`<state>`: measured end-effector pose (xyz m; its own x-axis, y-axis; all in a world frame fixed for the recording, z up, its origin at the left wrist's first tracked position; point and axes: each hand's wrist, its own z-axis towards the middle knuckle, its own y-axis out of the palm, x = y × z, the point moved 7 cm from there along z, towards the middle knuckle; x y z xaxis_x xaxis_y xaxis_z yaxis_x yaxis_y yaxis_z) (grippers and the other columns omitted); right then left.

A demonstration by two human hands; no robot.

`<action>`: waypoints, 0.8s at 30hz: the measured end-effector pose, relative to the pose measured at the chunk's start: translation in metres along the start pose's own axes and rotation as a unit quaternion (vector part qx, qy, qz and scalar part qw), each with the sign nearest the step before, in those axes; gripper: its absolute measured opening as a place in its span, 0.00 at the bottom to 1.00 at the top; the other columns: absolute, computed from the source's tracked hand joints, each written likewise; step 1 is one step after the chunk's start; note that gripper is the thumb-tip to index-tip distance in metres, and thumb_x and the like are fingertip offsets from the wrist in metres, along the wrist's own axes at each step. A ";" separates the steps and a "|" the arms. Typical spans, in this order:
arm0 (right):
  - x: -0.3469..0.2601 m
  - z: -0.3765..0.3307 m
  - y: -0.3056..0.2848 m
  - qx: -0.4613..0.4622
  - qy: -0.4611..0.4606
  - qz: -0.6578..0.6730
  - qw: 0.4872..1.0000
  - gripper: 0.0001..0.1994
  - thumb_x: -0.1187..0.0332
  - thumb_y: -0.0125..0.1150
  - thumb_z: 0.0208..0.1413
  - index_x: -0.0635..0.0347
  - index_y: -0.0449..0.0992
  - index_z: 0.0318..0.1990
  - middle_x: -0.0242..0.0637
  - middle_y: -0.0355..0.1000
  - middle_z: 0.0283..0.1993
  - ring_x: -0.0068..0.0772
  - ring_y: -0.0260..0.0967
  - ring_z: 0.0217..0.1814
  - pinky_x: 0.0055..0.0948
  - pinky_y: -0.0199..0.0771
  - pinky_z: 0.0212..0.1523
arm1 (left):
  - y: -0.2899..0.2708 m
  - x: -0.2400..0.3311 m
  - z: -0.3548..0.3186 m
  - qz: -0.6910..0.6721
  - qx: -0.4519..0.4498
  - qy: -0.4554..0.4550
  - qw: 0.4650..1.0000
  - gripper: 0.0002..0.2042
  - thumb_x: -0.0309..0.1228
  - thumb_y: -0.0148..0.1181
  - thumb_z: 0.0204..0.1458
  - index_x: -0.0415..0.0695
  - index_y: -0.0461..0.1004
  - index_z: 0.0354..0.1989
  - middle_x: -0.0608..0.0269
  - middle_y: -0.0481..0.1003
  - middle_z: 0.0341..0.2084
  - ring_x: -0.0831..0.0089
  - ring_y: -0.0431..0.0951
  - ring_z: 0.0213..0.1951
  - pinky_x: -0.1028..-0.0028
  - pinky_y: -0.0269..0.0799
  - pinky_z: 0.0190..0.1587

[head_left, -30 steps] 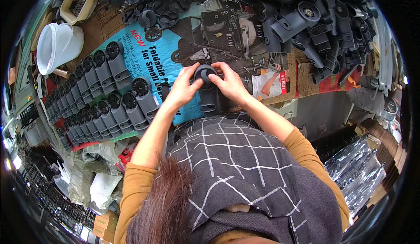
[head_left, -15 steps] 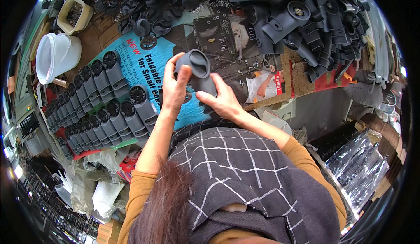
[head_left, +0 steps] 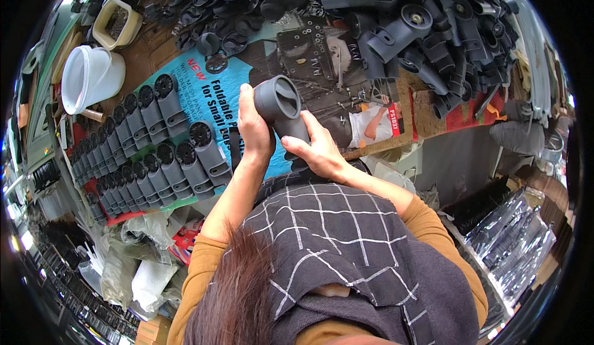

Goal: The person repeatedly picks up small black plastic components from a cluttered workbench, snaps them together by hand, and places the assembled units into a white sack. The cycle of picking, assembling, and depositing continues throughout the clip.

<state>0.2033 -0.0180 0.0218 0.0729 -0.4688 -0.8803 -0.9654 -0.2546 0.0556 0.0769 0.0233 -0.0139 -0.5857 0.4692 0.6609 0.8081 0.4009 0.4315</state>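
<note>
- Above the worktop [head_left: 154,54], near the middle of the view, a grey plastic part [head_left: 281,107] is lifted clear of the surface, held between both hands.
- Its round, hollow end points up and toward the camera; the narrower body runs down and to the right, behind the right fingers.
- Left hand [head_left: 253,128] stands upright on the part's left side, fingers closed around the body just under the round end, thumb side toward the part.
- Right hand [head_left: 318,153] grips from below and to the right, fingers wrapped over the lower body; thumb laid along it, pointing up-left.
- Both hands are clamped on the same part and lie close together, nearly touching at the part's lower end.
- Left forearm rises steeply from the lower edge, bare to an orange sleeve [head_left: 198,271]; the right forearm comes in from the right, flatter, sleeve orange too.
- Left of the hands, rows [head_left: 148,153] of like grey parts lie side by side on a blue printed sheet [head_left: 216,97].
- Upper right, well apart from the hands, a loose heap [head_left: 433,29] of dark parts is piled up.
- Far left, a white bucket [head_left: 90,76] lies on its side, with a beige tub [head_left: 117,23] above it.
</note>
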 end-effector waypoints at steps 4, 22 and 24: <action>-0.026 0.001 -0.039 0.206 -0.165 -0.156 0.952 0.24 0.50 0.61 0.50 0.61 0.67 0.45 0.41 0.63 0.36 0.37 0.63 0.38 0.34 0.64 0.43 | 0.000 -0.010 -0.003 0.018 -0.055 -0.004 0.998 0.26 0.53 0.39 0.61 0.40 0.73 0.42 0.58 0.77 0.35 0.68 0.77 0.38 0.69 0.71 0.46; 0.027 -0.064 -0.064 0.226 -0.093 -0.177 0.953 0.45 0.62 0.64 0.45 0.67 0.43 0.67 0.60 0.56 0.62 0.57 0.59 0.63 0.41 0.59 0.62 | 0.084 -0.073 0.005 0.091 -0.214 -0.225 0.946 0.27 0.52 0.37 0.61 0.41 0.73 0.45 0.61 0.76 0.38 0.69 0.75 0.42 0.70 0.67 0.49; 0.043 -0.085 -0.093 0.308 -0.082 -0.138 0.938 0.43 0.64 0.64 0.46 0.68 0.46 0.66 0.58 0.58 0.60 0.51 0.61 0.61 0.40 0.59 0.61 | 0.102 -0.086 0.015 0.129 -0.269 -0.190 0.935 0.26 0.53 0.38 0.62 0.42 0.71 0.49 0.60 0.71 0.47 0.70 0.70 0.47 0.70 0.65 0.50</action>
<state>0.3172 -0.0864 0.0190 0.3500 -0.3070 -0.8850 -0.8805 0.2145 -0.4227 0.2083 0.0353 -0.0358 -0.2634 0.7827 0.5638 0.7805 -0.1706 0.6015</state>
